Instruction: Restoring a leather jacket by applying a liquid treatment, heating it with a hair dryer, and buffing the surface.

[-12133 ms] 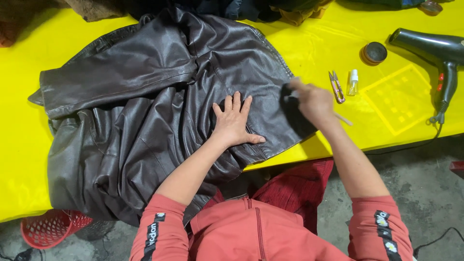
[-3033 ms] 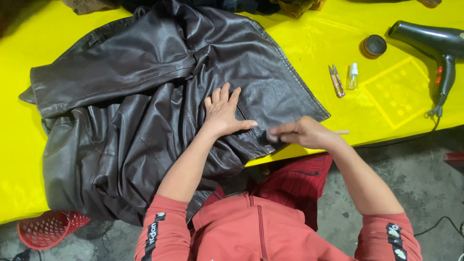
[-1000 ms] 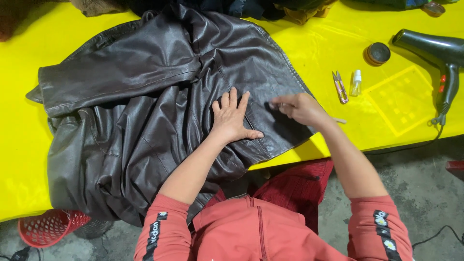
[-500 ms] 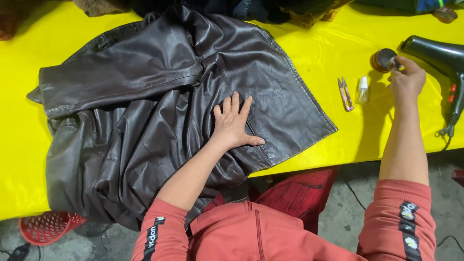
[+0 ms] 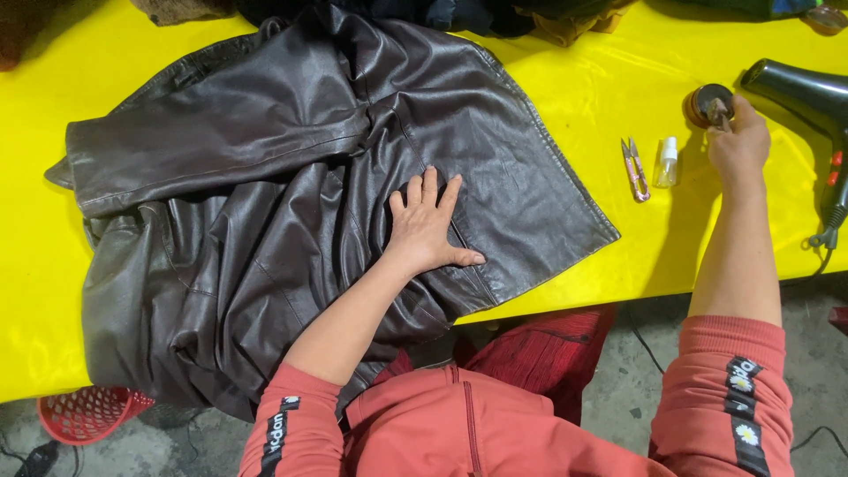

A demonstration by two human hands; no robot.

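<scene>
A dark brown leather jacket point(image 5: 265, 177) lies spread over the yellow table point(image 5: 583, 97), part of it hanging over the near edge. My left hand point(image 5: 426, 225) rests flat on the jacket near its front panel, fingers spread, holding nothing. My right hand point(image 5: 738, 141) reaches to the far right and pinches a small brush-like tool whose tip dips into a small round open tin point(image 5: 707, 103) of brown paste.
Small pink thread snips point(image 5: 634, 168) and a little clear bottle point(image 5: 667, 162) lie between the jacket and the tin. A black hair dryer point(image 5: 808, 97) lies at the right edge with its cord trailing down. A red basket point(image 5: 84, 413) sits on the floor at left.
My right hand has left the jacket, where it was rubbing the front panel, and swung right to the round tin. My left hand stays pressed on the jacket.
</scene>
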